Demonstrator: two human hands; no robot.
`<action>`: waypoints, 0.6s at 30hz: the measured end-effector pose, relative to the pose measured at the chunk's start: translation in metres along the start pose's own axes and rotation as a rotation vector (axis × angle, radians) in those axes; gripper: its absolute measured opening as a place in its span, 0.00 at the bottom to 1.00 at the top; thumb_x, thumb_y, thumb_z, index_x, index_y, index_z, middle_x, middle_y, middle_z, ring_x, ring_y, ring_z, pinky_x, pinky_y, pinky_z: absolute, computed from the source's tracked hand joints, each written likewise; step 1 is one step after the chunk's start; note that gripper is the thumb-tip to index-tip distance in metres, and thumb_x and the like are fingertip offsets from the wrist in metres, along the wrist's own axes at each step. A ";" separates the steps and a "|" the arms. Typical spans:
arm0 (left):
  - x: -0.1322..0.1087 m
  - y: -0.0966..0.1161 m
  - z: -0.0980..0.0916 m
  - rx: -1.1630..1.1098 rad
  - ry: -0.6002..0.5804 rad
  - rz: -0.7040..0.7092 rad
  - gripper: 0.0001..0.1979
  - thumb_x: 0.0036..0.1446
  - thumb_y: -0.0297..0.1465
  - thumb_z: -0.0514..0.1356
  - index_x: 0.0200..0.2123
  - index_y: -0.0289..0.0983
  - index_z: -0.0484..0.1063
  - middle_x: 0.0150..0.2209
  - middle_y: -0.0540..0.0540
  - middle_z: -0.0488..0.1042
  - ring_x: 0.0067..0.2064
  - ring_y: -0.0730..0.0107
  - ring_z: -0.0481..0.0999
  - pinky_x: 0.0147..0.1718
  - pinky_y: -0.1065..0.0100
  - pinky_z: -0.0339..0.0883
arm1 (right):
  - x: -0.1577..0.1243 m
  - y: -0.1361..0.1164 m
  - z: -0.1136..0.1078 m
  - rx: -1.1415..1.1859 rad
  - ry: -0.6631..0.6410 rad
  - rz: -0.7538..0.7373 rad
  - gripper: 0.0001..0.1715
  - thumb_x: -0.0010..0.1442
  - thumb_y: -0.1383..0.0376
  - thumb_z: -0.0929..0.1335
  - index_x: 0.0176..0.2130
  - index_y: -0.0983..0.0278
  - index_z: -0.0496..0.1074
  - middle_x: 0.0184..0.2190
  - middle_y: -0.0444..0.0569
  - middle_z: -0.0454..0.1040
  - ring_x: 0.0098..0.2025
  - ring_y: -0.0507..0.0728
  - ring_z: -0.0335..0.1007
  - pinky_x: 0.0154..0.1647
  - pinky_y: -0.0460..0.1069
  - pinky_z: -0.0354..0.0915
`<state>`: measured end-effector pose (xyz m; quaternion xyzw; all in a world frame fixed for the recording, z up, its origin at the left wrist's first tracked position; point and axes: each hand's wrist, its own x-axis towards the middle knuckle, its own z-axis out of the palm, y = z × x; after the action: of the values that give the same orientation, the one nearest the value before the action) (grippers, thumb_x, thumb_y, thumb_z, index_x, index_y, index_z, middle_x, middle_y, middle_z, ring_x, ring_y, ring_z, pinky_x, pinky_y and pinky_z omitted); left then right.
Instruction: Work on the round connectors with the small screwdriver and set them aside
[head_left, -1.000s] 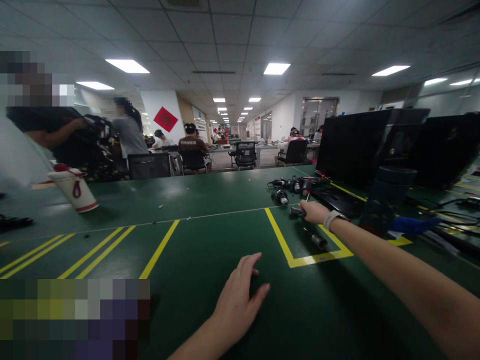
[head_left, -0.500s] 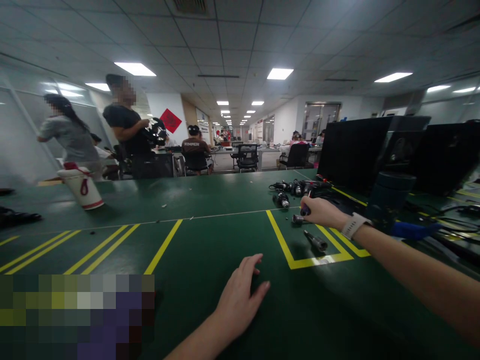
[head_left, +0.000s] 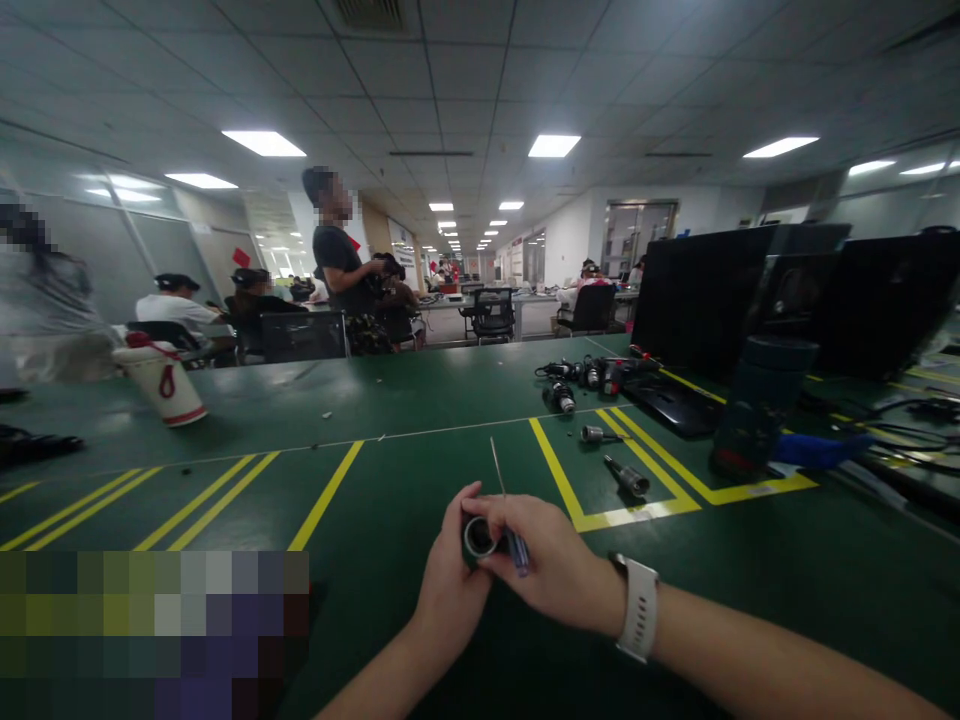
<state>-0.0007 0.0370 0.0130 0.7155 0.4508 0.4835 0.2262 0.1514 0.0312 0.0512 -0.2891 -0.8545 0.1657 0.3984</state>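
Both hands meet over the green table (head_left: 420, 450). My left hand (head_left: 450, 580) is curled round the left side of a round, hollow metal part (head_left: 480, 538), its open end facing up. My right hand (head_left: 547, 560), with a white watch at the wrist, grips a screwdriver by its purple-blue handle (head_left: 517, 553); its thin shaft points up and away. The right fingers also touch the metal part's rim. Two metal socket pieces, one farther back (head_left: 592, 434) and one nearer (head_left: 628, 478), lie in the yellow-taped area to the right.
Dark tools (head_left: 562, 395) lie behind the taped area. A dark bottle (head_left: 763, 410), a black tray (head_left: 675, 402), cables and black monitors (head_left: 697, 300) stand at the right. A white cup (head_left: 165, 385) is at the left. People sit and stand beyond the table.
My right hand has come back from the tools to my left hand, bringing the screwdriver. The left hand, earlier empty, now holds the metal part. A standing person has moved right.
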 end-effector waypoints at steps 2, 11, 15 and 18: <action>0.002 -0.003 0.001 -0.027 -0.012 0.007 0.28 0.49 0.21 0.54 0.55 0.36 0.59 0.50 0.39 0.73 0.50 0.56 0.74 0.49 0.52 0.67 | -0.004 0.004 -0.002 0.036 0.006 -0.014 0.14 0.53 0.75 0.69 0.37 0.61 0.63 0.52 0.52 0.71 0.56 0.57 0.65 0.53 0.54 0.63; 0.012 -0.013 -0.008 0.152 0.118 0.020 0.04 0.51 0.30 0.60 0.32 0.40 0.67 0.30 0.51 0.72 0.32 0.64 0.74 0.31 0.64 0.70 | -0.008 0.002 -0.026 0.333 0.123 0.102 0.18 0.68 0.57 0.56 0.39 0.62 0.69 0.29 0.48 0.75 0.33 0.55 0.72 0.34 0.52 0.67; 0.014 -0.013 -0.008 0.205 0.132 0.029 0.05 0.51 0.31 0.59 0.26 0.39 0.64 0.25 0.53 0.67 0.27 0.68 0.70 0.25 0.69 0.65 | -0.006 -0.001 -0.026 0.551 0.126 0.215 0.18 0.66 0.55 0.58 0.41 0.64 0.69 0.27 0.46 0.70 0.29 0.54 0.67 0.29 0.49 0.65; 0.013 -0.015 -0.006 0.220 0.108 0.052 0.06 0.52 0.30 0.58 0.24 0.39 0.65 0.24 0.52 0.67 0.28 0.67 0.69 0.26 0.69 0.63 | -0.008 -0.005 -0.024 0.567 0.099 0.307 0.09 0.62 0.62 0.62 0.34 0.64 0.67 0.23 0.43 0.67 0.25 0.52 0.64 0.26 0.47 0.62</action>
<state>-0.0104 0.0551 0.0107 0.7202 0.4940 0.4747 0.1091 0.1720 0.0235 0.0647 -0.2997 -0.7004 0.4409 0.4745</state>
